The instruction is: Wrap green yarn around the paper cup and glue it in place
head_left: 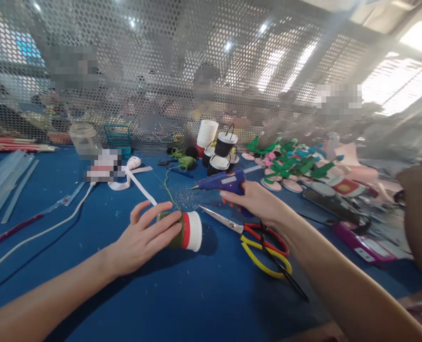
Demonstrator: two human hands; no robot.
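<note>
Lying on its side on the blue table, a paper cup (194, 231) has a white rim, a red band and green yarn wound round its body. My left hand (154, 228) is closed over the yarn-covered part. A green yarn strand (168, 185) runs from the cup to a ball of green yarn (185, 160). White ribbon (142, 187) leads from a small roll to near my left fingers. In my right hand (255, 202) is a blue glue gun (223, 183), its nozzle pointing left above the table. Scissors (246, 229) with red and yellow handles lie below it.
Stacked white cups (208, 133) and small black buckets (227, 144) stand at the back. Green leafy pieces on pink discs (292, 185) crowd the right, near a purple box (363, 244) and another person's arm (420, 213). Clear glue sticks (4, 185) and a white cable (54, 232) lie left.
</note>
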